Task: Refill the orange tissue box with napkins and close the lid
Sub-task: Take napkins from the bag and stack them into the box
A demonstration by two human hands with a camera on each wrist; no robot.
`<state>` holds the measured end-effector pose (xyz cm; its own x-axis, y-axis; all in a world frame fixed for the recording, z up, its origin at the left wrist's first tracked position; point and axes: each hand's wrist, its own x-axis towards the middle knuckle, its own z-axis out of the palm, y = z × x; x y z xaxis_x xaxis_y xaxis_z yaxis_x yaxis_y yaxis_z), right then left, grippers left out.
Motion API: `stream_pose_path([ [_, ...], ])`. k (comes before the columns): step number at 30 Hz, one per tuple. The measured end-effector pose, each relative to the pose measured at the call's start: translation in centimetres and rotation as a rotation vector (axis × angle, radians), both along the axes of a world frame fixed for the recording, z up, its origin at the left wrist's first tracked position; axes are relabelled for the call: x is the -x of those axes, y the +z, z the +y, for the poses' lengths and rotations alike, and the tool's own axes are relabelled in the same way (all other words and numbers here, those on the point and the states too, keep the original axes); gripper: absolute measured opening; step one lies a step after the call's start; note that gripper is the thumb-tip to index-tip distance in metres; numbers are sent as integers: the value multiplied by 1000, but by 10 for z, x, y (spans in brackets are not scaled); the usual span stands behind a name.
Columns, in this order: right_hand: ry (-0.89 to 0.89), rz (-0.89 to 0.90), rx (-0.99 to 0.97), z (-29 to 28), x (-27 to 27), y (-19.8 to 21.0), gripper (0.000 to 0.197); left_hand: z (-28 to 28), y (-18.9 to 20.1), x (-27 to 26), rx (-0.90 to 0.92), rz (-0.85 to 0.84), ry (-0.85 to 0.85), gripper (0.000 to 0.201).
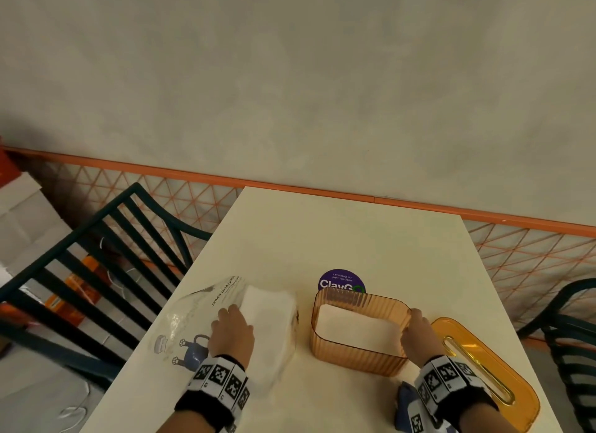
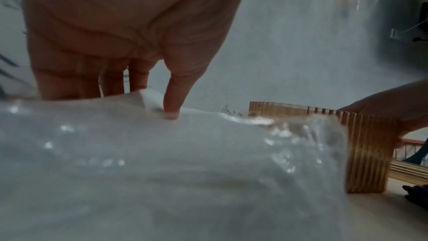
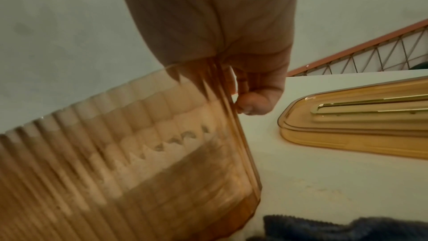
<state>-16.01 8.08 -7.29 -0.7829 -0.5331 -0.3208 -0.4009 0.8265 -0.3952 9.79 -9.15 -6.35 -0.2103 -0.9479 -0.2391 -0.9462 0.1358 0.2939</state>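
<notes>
The orange ribbed tissue box (image 1: 358,355) stands lidless on the table (image 1: 322,239), a white napkin layer (image 1: 354,326) showing inside. My right hand (image 1: 417,332) grips its right end wall, fingers inside and thumb outside (image 3: 252,105). Its orange lid (image 1: 483,368), with a slot, lies flat to the right of the box. Left of the box, a napkin stack (image 1: 271,319) lies in a clear plastic wrapper (image 1: 193,313). My left hand (image 1: 230,329) pinches the stack's far left edge, thumb (image 2: 172,98) on top and fingers behind.
A round purple sticker (image 1: 342,281) is on the table behind the box. A dark blue cloth (image 1: 406,397) lies by my right wrist. Dark slatted chairs stand at the left (image 1: 96,255) and right (image 1: 574,329). An orange mesh rail (image 1: 322,190) runs behind the table.
</notes>
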Motion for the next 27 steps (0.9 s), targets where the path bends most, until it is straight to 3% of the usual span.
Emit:
stream_pose_path([
  [6,-17,16,0,-1,-1,-2,42,-2,3,0,-88,179,17,25],
  [10,-4,15,-7,0,-2,0,41,-13,11,-5,-318,388,120,47],
  [17,73,-16,-38,4,5,16,48,-26,47,-27,-576,700,64,45],
  [19,142,121,38,0,4,34,55,-25,66,-30,-590,772,-31,44],
  [21,242,171,264,-12,-7,60,57,-21,87,-30,-580,789,-158,41],
  [24,390,-150,531,-35,-39,113,58,-10,113,-15,-580,744,-340,37],
  [26,466,-385,517,-50,-56,139,54,-3,121,0,-574,672,-450,41],
  [27,525,-403,465,-56,-60,145,50,0,124,6,-576,645,-489,41],
])
